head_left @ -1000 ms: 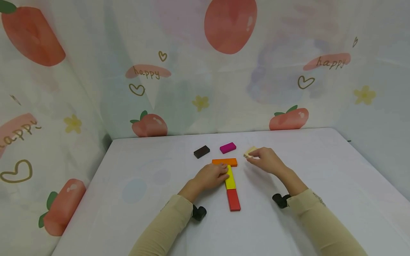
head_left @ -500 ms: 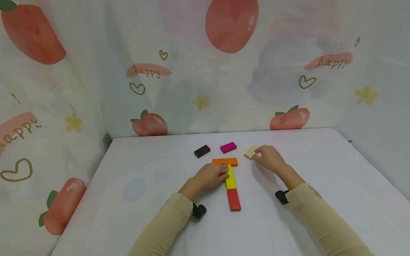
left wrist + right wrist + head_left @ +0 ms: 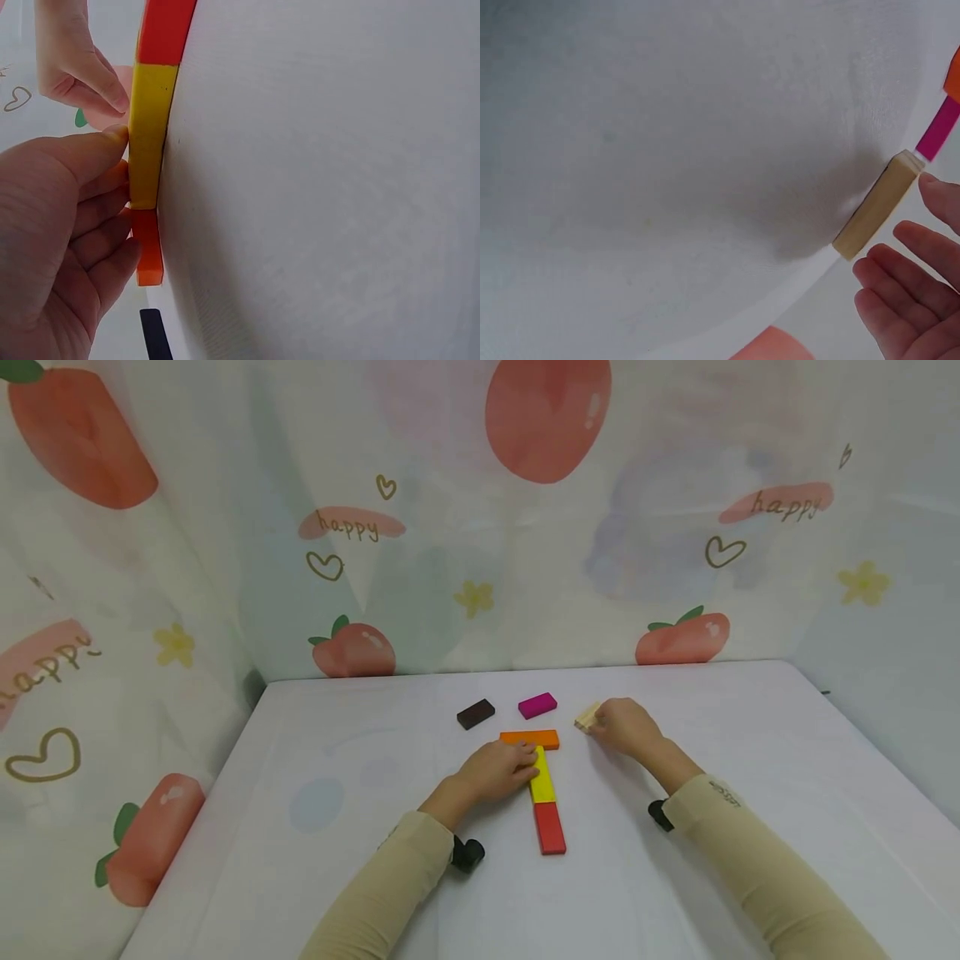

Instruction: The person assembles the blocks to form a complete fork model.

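Observation:
In the head view a yellow block (image 3: 542, 781) meets a red block (image 3: 550, 828) end to end. An orange block (image 3: 546, 739) lies crosswise at the yellow one's far end. My left hand (image 3: 495, 770) rests on the yellow and orange blocks; in the left wrist view its thumb (image 3: 105, 150) touches the yellow block and its other fingers reach the orange one. My right hand (image 3: 628, 727) is at a pale wooden block (image 3: 587, 718), partly covering it. In the right wrist view its fingers extend beside that block (image 3: 877, 206), the thumb near one end.
A dark brown block (image 3: 476, 714) and a magenta block (image 3: 537, 706) lie farther back on the white table (image 3: 360, 877). Behind the table hangs a printed cloth (image 3: 525, 543), which also runs along the left side.
My right hand first draws slightly back from the pale wooden block, uncovering more of it, then comes over its near right side again. The left hand and the other blocks stay put.

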A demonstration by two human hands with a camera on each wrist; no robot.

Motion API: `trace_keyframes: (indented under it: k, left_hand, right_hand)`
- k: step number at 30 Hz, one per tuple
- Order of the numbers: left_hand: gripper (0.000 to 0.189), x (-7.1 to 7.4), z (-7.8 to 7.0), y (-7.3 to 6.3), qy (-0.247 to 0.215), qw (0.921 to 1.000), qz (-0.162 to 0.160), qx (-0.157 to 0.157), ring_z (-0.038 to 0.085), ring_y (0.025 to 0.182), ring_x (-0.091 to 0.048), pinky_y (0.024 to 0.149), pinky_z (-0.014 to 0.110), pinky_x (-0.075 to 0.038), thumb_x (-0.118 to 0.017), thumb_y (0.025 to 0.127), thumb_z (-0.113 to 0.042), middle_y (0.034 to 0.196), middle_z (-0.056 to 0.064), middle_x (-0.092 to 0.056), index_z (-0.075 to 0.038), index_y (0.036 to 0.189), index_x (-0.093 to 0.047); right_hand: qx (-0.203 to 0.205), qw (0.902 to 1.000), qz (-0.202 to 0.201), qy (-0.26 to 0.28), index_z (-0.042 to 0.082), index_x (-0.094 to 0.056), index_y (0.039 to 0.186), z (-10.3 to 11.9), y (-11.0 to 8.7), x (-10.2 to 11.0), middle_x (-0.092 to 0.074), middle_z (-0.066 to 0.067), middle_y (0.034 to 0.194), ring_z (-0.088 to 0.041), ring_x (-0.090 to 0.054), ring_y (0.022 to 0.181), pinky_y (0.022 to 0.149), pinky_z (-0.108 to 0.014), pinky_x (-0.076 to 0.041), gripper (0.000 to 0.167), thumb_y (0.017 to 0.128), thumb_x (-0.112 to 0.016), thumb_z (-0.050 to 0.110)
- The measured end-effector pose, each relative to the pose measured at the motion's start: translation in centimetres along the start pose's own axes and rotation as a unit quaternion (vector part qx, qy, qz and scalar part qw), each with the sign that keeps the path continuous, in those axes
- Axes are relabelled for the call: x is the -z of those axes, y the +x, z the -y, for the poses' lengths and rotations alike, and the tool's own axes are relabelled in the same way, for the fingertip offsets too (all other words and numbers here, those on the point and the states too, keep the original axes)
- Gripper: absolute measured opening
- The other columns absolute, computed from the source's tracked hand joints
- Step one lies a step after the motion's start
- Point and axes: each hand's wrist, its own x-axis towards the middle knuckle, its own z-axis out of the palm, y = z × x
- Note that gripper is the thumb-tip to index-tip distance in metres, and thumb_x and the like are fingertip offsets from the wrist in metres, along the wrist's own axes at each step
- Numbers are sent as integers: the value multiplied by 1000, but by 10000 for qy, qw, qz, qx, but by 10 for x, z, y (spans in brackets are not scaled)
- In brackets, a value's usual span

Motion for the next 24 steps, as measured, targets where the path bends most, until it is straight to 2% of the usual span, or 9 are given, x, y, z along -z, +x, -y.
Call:
trace_keyframes:
  k: [8,16,21,24]
  left_hand:
    - [39,-2,1,2,42,10000,17,7,10,121,-45,99,25,-35,-53,94,-29,130,2,-52,-11,129,-54]
    - [38,0,0,2,30,9999,68,68,11,122,-44,99,25,-35,-53,94,-29,130,2,-51,-11,127,-56]
    - [34,-1,1,2,110,9999,7,-33,12,121,-45,98,25,-37,-53,94,-27,129,3,-52,-11,123,-60]
    - [36,-1,1,2,100,9999,-8,-55,11,120,-46,98,24,-36,-53,94,-27,129,4,-53,-11,126,-57]
  right_hand:
    - [63,9999,56,81,-8,-67,95,-4,5,-2,-65,-18,94,-27,-54,79,76,-42,-47,24,83,-64,13]
    - [58,9999,131,21,-4,-68,87,-4,10,-3,-63,-12,84,-25,-50,74,71,-39,-45,20,83,-67,15]
    - [-2,9998,214,-14,-6,-67,91,1,13,-5,-61,-10,82,-25,-49,73,67,-34,-43,22,84,-66,14]
    - [-40,9997,258,-37,-8,-66,94,5,13,-4,-62,-12,84,-25,-50,73,68,-35,-44,24,85,-65,14]
